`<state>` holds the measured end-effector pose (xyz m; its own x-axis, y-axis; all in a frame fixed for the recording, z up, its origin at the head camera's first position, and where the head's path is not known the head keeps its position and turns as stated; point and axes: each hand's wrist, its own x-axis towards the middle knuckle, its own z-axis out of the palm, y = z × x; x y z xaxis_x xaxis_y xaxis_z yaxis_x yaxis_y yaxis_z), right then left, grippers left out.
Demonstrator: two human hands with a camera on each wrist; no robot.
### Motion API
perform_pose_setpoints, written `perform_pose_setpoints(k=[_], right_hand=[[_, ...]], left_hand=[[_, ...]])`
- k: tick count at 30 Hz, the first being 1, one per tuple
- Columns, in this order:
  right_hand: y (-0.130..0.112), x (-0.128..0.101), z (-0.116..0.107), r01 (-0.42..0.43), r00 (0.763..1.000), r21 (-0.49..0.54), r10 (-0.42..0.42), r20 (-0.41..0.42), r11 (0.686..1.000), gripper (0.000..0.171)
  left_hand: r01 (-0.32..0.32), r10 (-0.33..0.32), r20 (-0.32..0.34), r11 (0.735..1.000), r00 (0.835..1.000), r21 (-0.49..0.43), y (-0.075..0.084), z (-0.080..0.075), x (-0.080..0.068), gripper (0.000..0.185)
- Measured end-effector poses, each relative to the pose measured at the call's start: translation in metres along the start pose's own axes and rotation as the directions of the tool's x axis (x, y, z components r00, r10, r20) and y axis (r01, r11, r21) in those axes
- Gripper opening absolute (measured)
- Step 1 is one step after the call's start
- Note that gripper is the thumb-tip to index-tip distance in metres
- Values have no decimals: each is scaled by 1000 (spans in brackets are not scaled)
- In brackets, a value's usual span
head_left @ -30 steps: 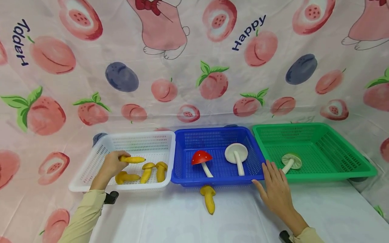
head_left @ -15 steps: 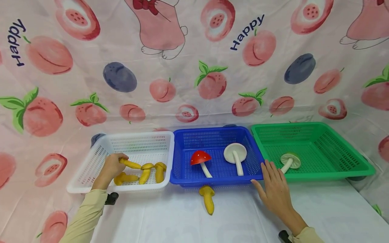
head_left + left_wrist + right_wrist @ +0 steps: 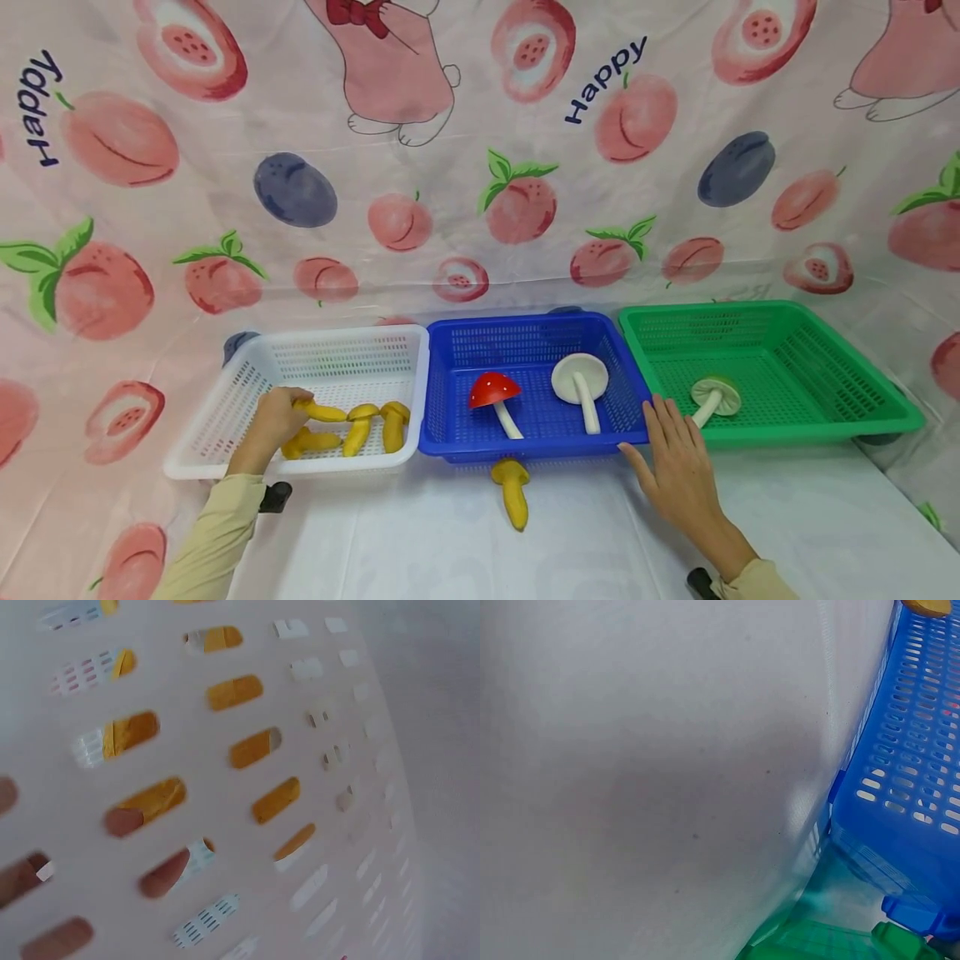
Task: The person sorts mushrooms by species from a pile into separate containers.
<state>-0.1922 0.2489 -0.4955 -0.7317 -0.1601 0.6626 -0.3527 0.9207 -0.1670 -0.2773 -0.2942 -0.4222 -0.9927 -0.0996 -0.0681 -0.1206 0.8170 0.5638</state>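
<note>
1. Here, the left hand (image 3: 272,421) is inside the white basket (image 3: 247,375), and its fingers are curled around a yellow toy mushroom (image 3: 321,411), which it holds just above the basket floor.
2. Three other yellow mushrooms (image 3: 358,427) already lie in the same basket, just beside the held one; through the slots of the basket wall (image 3: 300,787) the left wrist view shows yellow pieces and some fingertips (image 3: 165,874).
3. The right hand (image 3: 678,475) holds nothing. It lies flat on the tabletop (image 3: 810,533) with straight fingers, and the fingertips are near the front edges of the blue basket (image 3: 525,337) and the green basket (image 3: 825,367); I cannot tell if they touch.
4. In the blue basket lie a red spotted mushroom (image 3: 495,390) and a white mushroom (image 3: 581,379), apart from each other. In the green basket lies one pale greenish mushroom (image 3: 716,396).
5. One more yellow mushroom (image 3: 513,493) lies on the tabletop, just in front of the blue basket, outside of any basket.
6. To my judgement, the sorting by colour is mostly done: the yellow ones are collected in the white basket, and the held one is almost placed. What is left seems to be the release of this one and the loose yellow mushroom on the tabletop.
7. The right wrist view shows only the white tabletop cover and the corners of the blue and green baskets.
</note>
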Motion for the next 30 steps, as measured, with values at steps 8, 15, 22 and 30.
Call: perform_pose_setpoints(k=[8, 15, 22, 30], right_hand=[[0, 0, 0, -1, 1000, -2, 1, 0, 1000, 73], [0, 0, 0, -2, 1000, -6, 2, 11, 1000, 73], [0, 1, -1, -10, 1000, -8, 10, 21, 1000, 72], [-1, 2, -3, -18, 999, -6, 18, 27, 1000, 72]], left_hand=[[-20, 20, -23, 1000, 1000, -5, -6, 4, 1, 36], [-10, 10, -1, 1000, 1000, 25, -4, 6, 4, 35], [-51, 50, 13, 998, 999, 41, 8, 3, -1, 35], [-205, 206, -36, 979, 978, 12, 33, 0, -17, 30]])
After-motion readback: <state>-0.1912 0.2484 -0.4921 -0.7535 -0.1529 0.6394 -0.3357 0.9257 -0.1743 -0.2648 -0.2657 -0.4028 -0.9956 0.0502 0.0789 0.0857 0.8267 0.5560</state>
